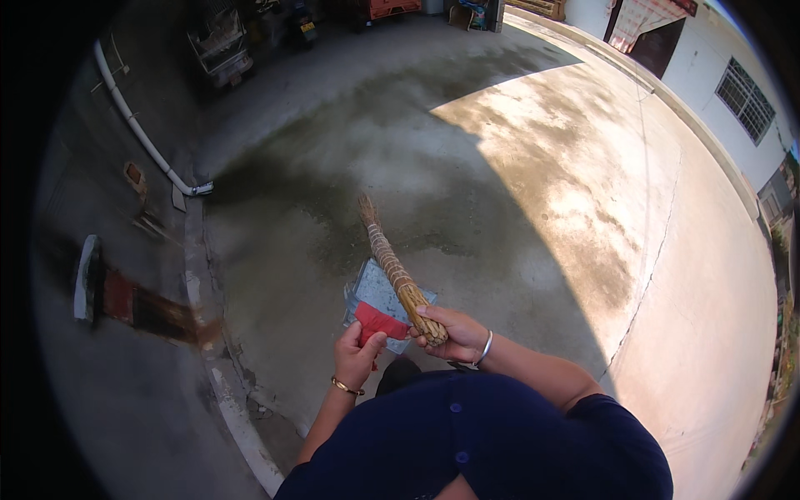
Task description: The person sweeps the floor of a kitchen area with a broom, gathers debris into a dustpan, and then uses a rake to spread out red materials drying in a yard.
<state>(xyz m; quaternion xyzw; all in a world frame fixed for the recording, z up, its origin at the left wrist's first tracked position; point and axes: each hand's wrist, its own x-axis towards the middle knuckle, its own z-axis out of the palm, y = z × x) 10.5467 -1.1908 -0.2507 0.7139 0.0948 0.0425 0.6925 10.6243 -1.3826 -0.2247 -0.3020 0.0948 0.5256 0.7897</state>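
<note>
A long bundle of dry stalks [390,260], bound round and round with pale cord, points away from me and slightly left. Its thick, cut near end rests in my right hand [458,333], with the thumb on top and fingers curled underneath. My left hand [357,357] pinches a piece of red cloth [379,322] between thumb and fingers. The cloth stretches toward the bundle's near end, close to my right fingertips; whether it touches the bundle I cannot tell. Beneath both lies a flat light-blue, worn surface [371,287], partly covered by the cloth and bundle.
Concrete ground [500,267] spreads around me, part damp and shaded, part sunlit. On the left, a white drainpipe [137,125] runs down a dark wall. Parked vehicles [221,50] stand at the back left. A white building with a barred window [744,98] is at the right.
</note>
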